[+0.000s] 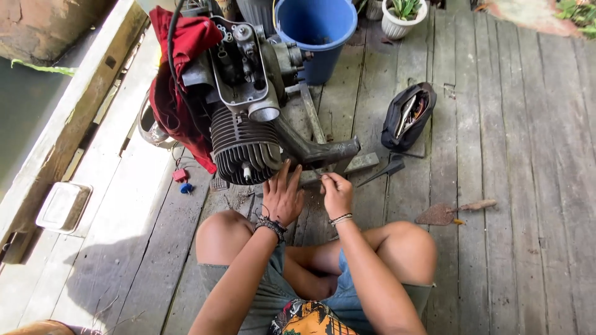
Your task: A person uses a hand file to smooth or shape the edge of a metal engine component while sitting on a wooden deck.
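1. The person is sitting cross-legged on the plank floor [509, 155], directly facing the small engine [248, 105], so both hands are working within easy reach of it.
2. The left hand [282, 198] is lying open, fingers spread, with the fingertips touching the lower edge of the finned cylinder [242, 152]; it appears to be bracing the engine.
3. The right hand [337, 195] is pinching its fingertips together just below the exhaust pipe [316, 149]. Whether it is gripping a small part cannot be told.
4. The engine is resting on the floor between the person's knees and the blue bucket [316, 31]. It is lying with its open case facing up, exposing the internal parts.
5. The engine is showing grey, oil-dulled metal, dark cooling fins and a curved pipe running out to the right.
6. A red cloth [171, 93] is hanging over the engine's left side.
7. An open black tool pouch [408, 116] is lying near on the right, likely so that tools are staying at hand.
8. A rusty trowel [450, 212] is lying beside the right knee, and a white potted plant [403, 15] is standing beyond the bucket.
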